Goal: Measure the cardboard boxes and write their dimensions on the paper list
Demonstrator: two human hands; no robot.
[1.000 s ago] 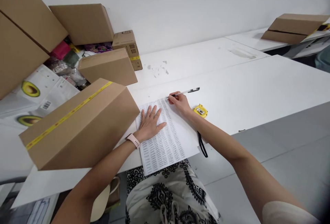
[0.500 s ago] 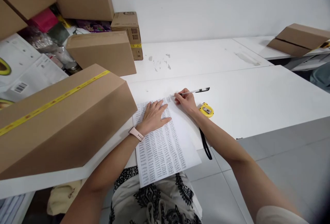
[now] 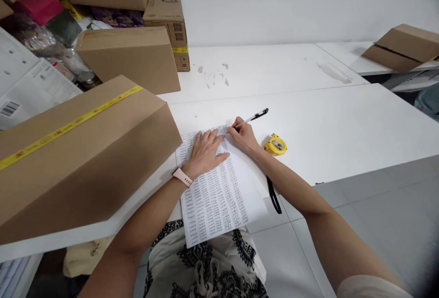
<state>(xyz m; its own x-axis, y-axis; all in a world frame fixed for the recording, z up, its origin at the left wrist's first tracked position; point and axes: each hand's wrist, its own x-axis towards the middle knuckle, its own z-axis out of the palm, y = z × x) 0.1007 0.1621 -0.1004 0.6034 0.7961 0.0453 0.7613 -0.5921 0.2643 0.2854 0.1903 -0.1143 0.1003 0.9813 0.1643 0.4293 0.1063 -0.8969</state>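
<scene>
A white sheet of paper point(image 3: 219, 202) covered in columns of small handwriting lies on the table, its lower end hanging past the front edge over my lap. My left hand point(image 3: 206, 152) rests flat on its upper part, fingers spread, a pale pink band around the wrist. In my right hand point(image 3: 244, 137) a pen point(image 3: 255, 116) with a clear barrel and black grip is pinched, its tip at the sheet's upper right. Just right of that wrist sits a yellow tape measure point(image 3: 275, 145). Its black strap point(image 3: 273, 196) hangs over the table edge, partly behind my forearm.
A large cardboard box point(image 3: 89, 151) with yellow tape stands close on the left. Behind it are a smaller carton point(image 3: 130, 60) and an upright box point(image 3: 166, 23). Another brown box point(image 3: 404, 46) lies at the far right. The white table point(image 3: 329, 128) ends above a tiled floor.
My right hand has shifted slightly left and the pen now tilts up more steeply, its tip lower on the sheet. My left hand stays in place. The view has shifted slightly.
</scene>
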